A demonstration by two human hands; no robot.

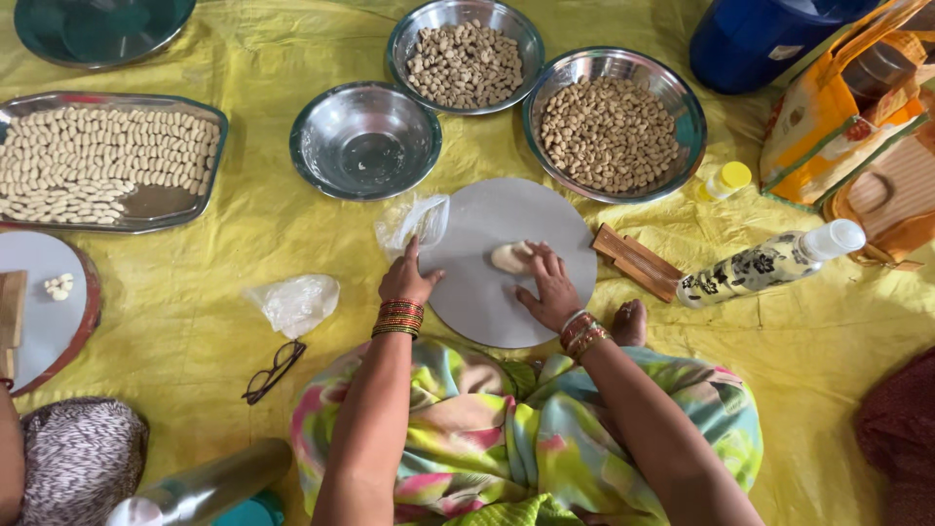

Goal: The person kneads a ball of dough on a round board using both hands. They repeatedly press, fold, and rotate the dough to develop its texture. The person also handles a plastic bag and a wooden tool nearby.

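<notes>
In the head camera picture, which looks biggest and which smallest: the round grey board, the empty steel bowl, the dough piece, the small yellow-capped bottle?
1. Grey board, under both hands.
2. Empty steel bowl, clearly narrower than the board.
3 and 4. Dough piece and yellow-capped bottle: both small and look alike; the right hand partly covers the dough, so no ranking.

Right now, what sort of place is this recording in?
Probably a home or small workshop floor set up for hand-making food. A yellow sheet covers the ground, steel bowls hold small shaped pieces, and the right hand presses dough on a round board.
</notes>
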